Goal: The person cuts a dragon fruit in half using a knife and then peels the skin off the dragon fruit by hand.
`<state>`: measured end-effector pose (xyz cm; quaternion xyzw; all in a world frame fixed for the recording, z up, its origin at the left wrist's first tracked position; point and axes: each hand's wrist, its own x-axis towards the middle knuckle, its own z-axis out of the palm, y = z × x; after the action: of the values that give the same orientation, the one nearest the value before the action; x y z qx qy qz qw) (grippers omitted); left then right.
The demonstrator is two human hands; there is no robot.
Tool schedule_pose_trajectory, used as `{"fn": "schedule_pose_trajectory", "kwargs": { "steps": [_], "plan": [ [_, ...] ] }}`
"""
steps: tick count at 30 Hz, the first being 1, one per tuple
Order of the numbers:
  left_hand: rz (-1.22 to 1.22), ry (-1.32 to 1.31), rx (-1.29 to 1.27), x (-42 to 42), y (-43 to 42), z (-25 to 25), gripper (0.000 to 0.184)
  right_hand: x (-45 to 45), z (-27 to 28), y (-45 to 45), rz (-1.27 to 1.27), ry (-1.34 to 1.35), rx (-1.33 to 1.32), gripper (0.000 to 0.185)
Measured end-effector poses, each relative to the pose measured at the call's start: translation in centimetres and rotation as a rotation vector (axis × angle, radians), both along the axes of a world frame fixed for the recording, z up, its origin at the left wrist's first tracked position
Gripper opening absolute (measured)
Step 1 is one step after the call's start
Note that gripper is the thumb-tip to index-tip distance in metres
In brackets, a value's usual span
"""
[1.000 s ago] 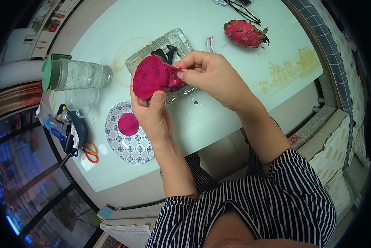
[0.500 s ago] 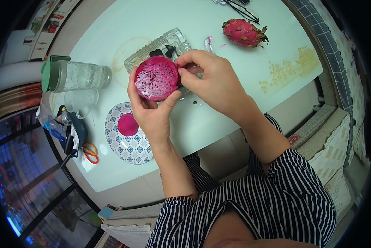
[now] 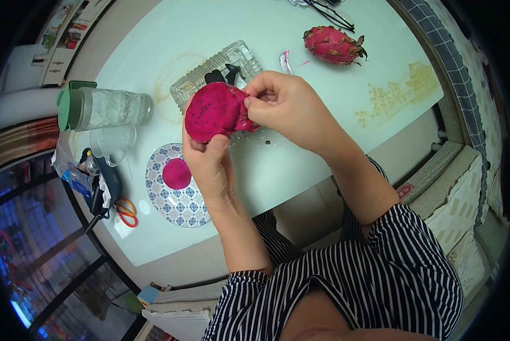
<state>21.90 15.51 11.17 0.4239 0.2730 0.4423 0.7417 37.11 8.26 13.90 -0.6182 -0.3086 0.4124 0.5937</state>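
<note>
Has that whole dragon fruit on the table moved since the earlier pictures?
No. Judged against the golden building printed on the table, the whole dragon fruit lies in the same spot; the slight drift across the view seems the camera's.

Dragon fruit comes to three: one whole fruit (image 3: 333,45), one larger cut portion (image 3: 209,112) and one small round piece (image 3: 177,174). Hands number two, one left hand (image 3: 206,165) and one right hand (image 3: 286,108). There is one table (image 3: 346,88), one patterned plate (image 3: 184,213), one glass tray (image 3: 201,75), one lidded pitcher (image 3: 115,107), one glass mug (image 3: 103,140) and one pair of scissors (image 3: 128,212). The black items (image 3: 216,76) overlap too much to count.
</note>
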Motion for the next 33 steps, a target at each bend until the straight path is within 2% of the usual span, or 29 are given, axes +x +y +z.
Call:
{"fn": "schedule_pose_trajectory", "kwargs": {
  "steps": [4, 8, 10, 13, 17, 26, 29, 31, 33],
  "plan": [
    [-0.025, -0.111, -0.096, -0.2, -0.1, -0.6, 0.091, 0.1, 0.5, 0.0, 0.036, 0.092, -0.031, 0.027],
    [-0.022, -0.108, -0.105, -0.5, 0.0, -0.9, 0.09, -0.1, 0.3, 0.2, 0.04, 0.124, -0.015, 0.025],
    [-0.055, -0.225, -0.125, -0.4, -0.1, -1.0, 0.064, 0.1, 0.6, 0.2, 0.117, 0.202, -0.058, 0.017],
    [-0.022, -0.302, -0.22, -0.9, -0.1, -1.8, 0.055, -0.2, 0.0, 0.3, 0.129, 0.344, 0.013, 0.017],
    [0.024, -0.37, -0.237, -0.9, 0.2, -2.4, 0.05, -0.5, -0.3, 0.5, 0.145, 0.404, 0.017, 0.017],
    [0.116, -0.388, -0.269, 0.0, 0.2, -1.9, 0.073, -1.0, -0.8, 1.0, 0.156, 0.451, 0.014, 0.019],
    [0.104, -0.619, -0.264, 0.4, 0.7, -0.4, 0.081, -0.9, -1.1, 1.1, 0.165, 0.441, -0.008, 0.021],
    [0.126, -0.642, -0.215, -1.1, 1.8, -0.3, 0.075, -0.9, -1.1, 1.0, 0.077, 0.494, -0.012, 0.022],
    [0.138, -0.591, -0.184, -1.4, 1.9, -0.6, 0.074, -0.7, -1.3, 1.1, 0.085, 0.429, 0.001, 0.021]
  ]
}}
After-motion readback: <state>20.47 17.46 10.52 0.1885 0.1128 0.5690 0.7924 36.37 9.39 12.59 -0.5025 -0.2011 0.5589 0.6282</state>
